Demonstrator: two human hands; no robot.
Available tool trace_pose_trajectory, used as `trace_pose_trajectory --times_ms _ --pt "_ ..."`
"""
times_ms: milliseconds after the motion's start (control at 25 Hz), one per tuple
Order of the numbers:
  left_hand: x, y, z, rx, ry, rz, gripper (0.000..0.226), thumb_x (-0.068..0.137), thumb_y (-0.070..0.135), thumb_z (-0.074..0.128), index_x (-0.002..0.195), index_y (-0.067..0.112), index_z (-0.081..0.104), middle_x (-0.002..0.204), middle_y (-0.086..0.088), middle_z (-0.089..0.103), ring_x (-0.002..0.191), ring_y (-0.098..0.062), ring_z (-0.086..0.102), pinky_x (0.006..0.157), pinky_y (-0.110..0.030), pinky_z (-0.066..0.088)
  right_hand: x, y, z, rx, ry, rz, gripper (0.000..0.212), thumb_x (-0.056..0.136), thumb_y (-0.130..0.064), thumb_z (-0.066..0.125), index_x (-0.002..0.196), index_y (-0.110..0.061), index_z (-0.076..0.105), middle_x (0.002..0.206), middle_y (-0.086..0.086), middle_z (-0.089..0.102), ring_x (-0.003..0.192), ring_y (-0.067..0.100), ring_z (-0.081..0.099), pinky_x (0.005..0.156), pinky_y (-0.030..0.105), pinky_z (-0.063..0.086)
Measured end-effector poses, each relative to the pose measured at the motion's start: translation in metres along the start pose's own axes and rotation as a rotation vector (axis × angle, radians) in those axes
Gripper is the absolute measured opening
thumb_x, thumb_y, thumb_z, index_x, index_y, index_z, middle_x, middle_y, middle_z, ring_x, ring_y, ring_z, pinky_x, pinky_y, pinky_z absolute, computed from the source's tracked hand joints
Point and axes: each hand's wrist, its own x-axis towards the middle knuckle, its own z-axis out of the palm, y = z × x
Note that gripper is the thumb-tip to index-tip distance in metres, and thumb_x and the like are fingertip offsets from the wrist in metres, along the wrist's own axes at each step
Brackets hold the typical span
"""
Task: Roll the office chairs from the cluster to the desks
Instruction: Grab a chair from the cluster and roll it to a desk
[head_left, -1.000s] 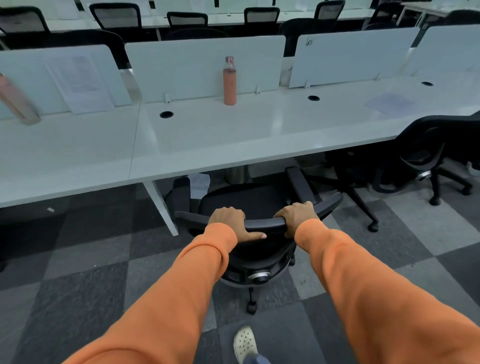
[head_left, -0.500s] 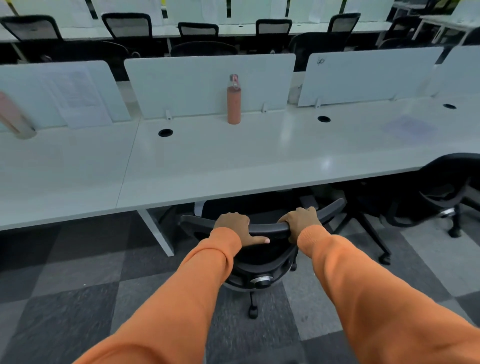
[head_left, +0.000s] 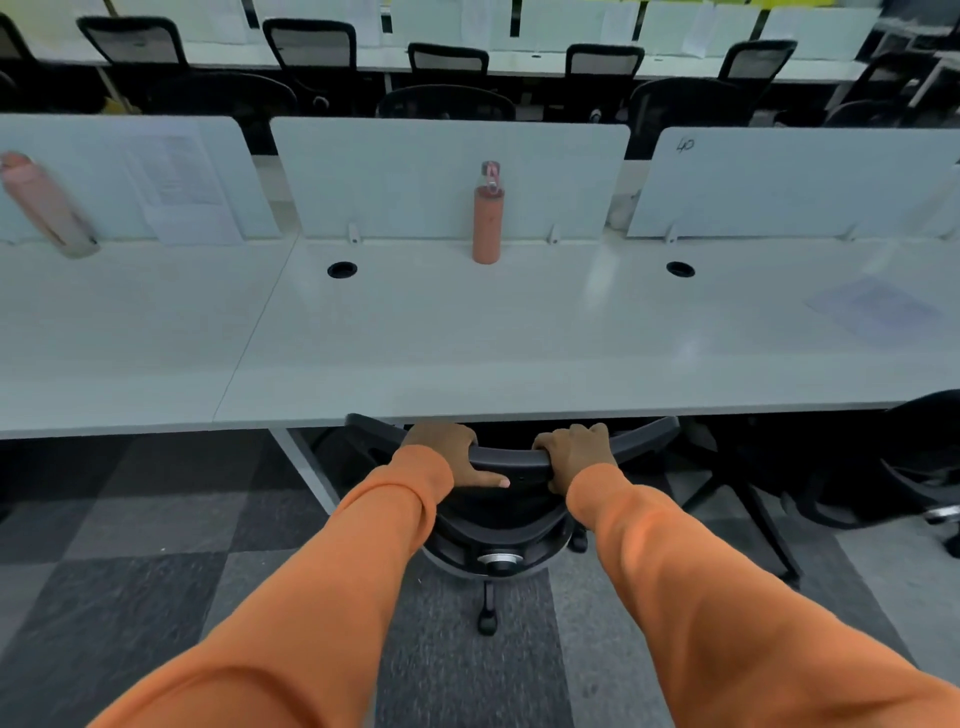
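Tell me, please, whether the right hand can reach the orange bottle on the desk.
Probably not yet: the right hand grips the chair back, and the orange bottle stands across the desk by the divider.

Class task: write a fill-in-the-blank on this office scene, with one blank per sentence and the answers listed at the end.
1. The left hand and right hand both grip the top of the office chair's ____.
2. The chair's seat is tucked under the white ____.
3. The orange water bottle stands ____ in front of a divider panel.

Missing words: backrest; desk; upright.
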Motion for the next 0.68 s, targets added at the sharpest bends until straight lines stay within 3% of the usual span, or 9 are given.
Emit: trace_pose_trajectory --times_ms 120,200,320,480,560,680 --pt "0.009 0.001 -0.002 0.065 0.033 0.006 0.083 0.062 0.095 0.041 0.105 0.028 0.064 0.086 0.008 0.066 0.079 -0.016 0.061 0.075 -0.031 0.045 0.007 0.009 0.003 0.073 0.036 -0.057 0.049 0.077 -0.034 0.073 0.122 -0.034 0.052 0.115 -0.007 0.062 0.112 0.020 0.054 0.094 0.040 0.032" --pt "0.011 0.004 -0.003 0.123 0.079 -0.009 0.084 0.063 0.095 0.040 0.108 0.028 0.063 0.091 0.006 0.067 0.085 -0.017 0.060 0.085 -0.034 0.040 0.006 0.017 0.005 0.221 0.072 -0.132 0.060 0.073 -0.047 0.076 0.126 -0.033 0.051 0.122 -0.009 0.061 0.117 0.018 0.052 0.101 0.039 0.029" --pt "0.003 0.010 0.002 0.114 0.170 -0.089 0.089 0.064 0.093 0.043 0.118 0.024 0.057 0.111 0.001 0.063 0.104 -0.023 0.056 0.098 -0.043 0.036 -0.002 0.025 0.003 0.430 0.173 -0.244 0.067 0.079 -0.068 0.060 0.134 -0.032 0.048 0.129 -0.009 0.058 0.122 0.015 0.050 0.106 0.037 0.027" --pt "-0.028 0.013 0.014 0.010 0.340 -0.116 0.077 0.085 0.078 0.038 0.133 0.018 0.047 0.132 -0.003 0.053 0.124 -0.023 0.046 0.112 -0.045 0.026 0.001 0.001 -0.009 0.536 0.300 -0.393 0.059 0.090 -0.065 0.039 0.134 -0.026 0.051 0.129 -0.007 0.058 0.121 0.015 0.050 0.105 0.035 0.029" --pt "-0.049 0.008 0.015 -0.014 0.399 -0.188 0.069 0.093 0.065 0.038 0.140 0.015 0.042 0.143 -0.005 0.046 0.134 -0.022 0.038 0.116 -0.041 0.020 0.008 -0.025 -0.017 0.553 0.309 -0.482 0.052 0.094 -0.055 0.043 0.134 -0.024 0.052 0.131 -0.005 0.058 0.122 0.016 0.049 0.105 0.034 0.029" --pt "-0.089 -0.009 0.022 -0.019 0.351 -0.340 0.066 0.099 0.051 0.035 0.151 0.009 0.030 0.158 -0.007 0.027 0.146 -0.022 0.021 0.121 -0.040 0.010 0.013 -0.073 -0.028 0.540 0.332 -0.627 0.043 0.095 -0.044 0.052 0.133 -0.024 0.053 0.130 -0.006 0.058 0.121 0.015 0.050 0.107 0.033 0.029"
